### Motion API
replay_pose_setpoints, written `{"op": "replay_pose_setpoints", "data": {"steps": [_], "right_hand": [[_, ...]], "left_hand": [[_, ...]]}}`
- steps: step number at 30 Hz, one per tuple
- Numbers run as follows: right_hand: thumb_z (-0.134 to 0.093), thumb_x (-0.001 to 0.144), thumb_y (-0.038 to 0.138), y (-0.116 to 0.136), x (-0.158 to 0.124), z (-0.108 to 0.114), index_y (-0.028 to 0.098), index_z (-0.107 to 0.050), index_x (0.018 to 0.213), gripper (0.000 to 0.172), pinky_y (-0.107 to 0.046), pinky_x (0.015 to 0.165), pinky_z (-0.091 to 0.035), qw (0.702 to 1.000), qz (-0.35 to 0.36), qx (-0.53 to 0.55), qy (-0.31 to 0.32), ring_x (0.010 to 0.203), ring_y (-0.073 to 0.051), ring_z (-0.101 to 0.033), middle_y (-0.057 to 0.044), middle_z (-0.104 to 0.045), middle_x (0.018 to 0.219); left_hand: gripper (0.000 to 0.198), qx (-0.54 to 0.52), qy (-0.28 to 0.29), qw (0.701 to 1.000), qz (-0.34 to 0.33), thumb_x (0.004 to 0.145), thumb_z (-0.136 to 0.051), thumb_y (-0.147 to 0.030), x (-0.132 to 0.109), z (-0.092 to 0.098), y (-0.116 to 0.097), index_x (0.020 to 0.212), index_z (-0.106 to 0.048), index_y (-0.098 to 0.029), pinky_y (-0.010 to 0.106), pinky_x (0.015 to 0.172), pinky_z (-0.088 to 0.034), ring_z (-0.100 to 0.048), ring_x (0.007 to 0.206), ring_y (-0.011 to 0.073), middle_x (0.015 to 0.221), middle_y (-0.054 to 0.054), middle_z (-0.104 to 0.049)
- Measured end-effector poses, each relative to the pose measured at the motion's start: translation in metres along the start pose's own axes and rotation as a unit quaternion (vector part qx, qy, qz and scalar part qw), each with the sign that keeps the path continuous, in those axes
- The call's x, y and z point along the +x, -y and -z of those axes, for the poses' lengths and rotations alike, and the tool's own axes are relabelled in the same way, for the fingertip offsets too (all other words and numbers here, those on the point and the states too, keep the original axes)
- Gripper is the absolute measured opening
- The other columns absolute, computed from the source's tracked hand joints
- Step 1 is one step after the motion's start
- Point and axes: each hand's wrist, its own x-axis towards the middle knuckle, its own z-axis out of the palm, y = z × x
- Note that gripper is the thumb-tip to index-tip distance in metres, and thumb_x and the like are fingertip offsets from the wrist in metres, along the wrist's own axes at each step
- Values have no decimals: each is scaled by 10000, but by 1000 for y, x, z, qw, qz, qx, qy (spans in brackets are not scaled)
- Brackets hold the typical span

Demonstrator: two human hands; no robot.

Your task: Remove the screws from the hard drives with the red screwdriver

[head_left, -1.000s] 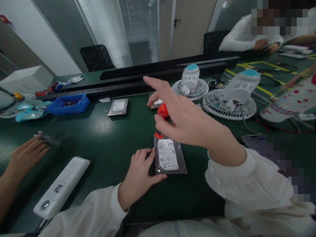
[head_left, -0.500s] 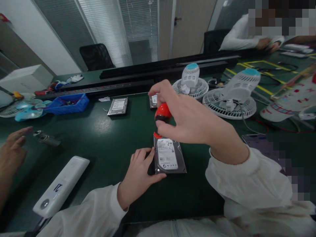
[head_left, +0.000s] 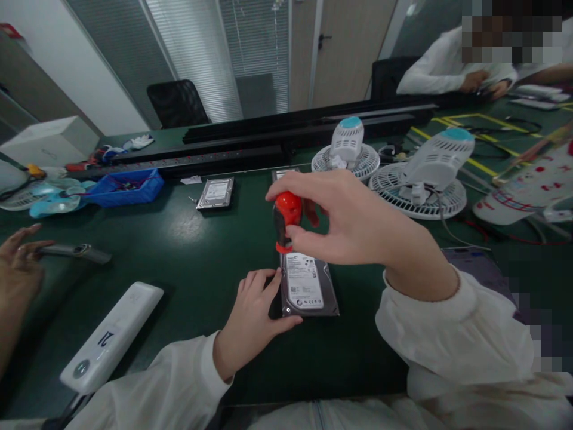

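Observation:
A hard drive (head_left: 305,285) with a white label lies flat on the green table in front of me. My left hand (head_left: 253,313) steadies it, fingertips against its left side and thumb along its near edge. Above the drive's far left corner, my right hand (head_left: 344,218) grips a stubby screwdriver (head_left: 287,215) with a red and black handle. The screwdriver stands upright, its tip hidden behind the handle and the drive's far end. Farther back lies a second hard drive (head_left: 215,193); a third drive (head_left: 280,174) is partly covered by my right hand.
White fan parts (head_left: 418,185) stand at the back right, and a blue tray (head_left: 128,187) at the back left. A white device marked 21 (head_left: 111,337) lies left of my arm. Another person's hand (head_left: 20,263) touches a metallic cylinder (head_left: 85,253) at the left edge.
My right hand has turned and shifted slightly down around the screwdriver, whose handle shows more of its black side. My left hand stays put. The other person's hand has reached the metallic cylinder.

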Motion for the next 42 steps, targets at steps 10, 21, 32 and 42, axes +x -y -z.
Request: {"op": "replay_pose_setpoints", "data": {"steps": [10, 21, 32, 42], "right_hand": [[-545, 940, 292, 2, 0, -2, 142, -729, 1099, 285, -294, 674, -386, 998, 3, -45, -40, 759, -147, -592, -53, -692, 886], [-480, 968, 255, 2, 0, -3, 135, -670, 1282, 386, -319, 750, -422, 998, -11, -53, -12, 872, -184, -627, -86, -707, 1015], [-492, 962, 255, 1, -1, -3, 146, -585, 1393, 454, -329, 797, -435, 999, -24, -44, 9, 960, -206, -636, -109, -701, 1152], [-480, 990, 243, -2, 0, -7, 158, -537, 1449, 471, -336, 819, -451, 999, -15, -46, -6, 966, -203, -630, -108, -703, 1145]], "left_hand": [[786, -5, 0, 1000, 5, 812, -820, -522, 0, -2, 0, 1439, -527, -149, 516, 920, -508, -541, 1179, 366, 1313, 169, -595], [796, 4, 0, 1000, 2, 820, -816, -518, 0, -2, 0, 1460, -507, -158, 503, 928, -501, -534, 1184, 357, 1319, 165, -586], [763, -7, -1, 1000, 8, 837, -793, -529, -1, -4, 1, 1461, -516, -187, 515, 946, -495, -537, 1203, 360, 1333, 159, -587], [774, -9, 8, 1000, 10, 832, -804, -509, 0, -1, 0, 1467, -516, -173, 512, 950, -495, -533, 1210, 361, 1339, 164, -586]]}}
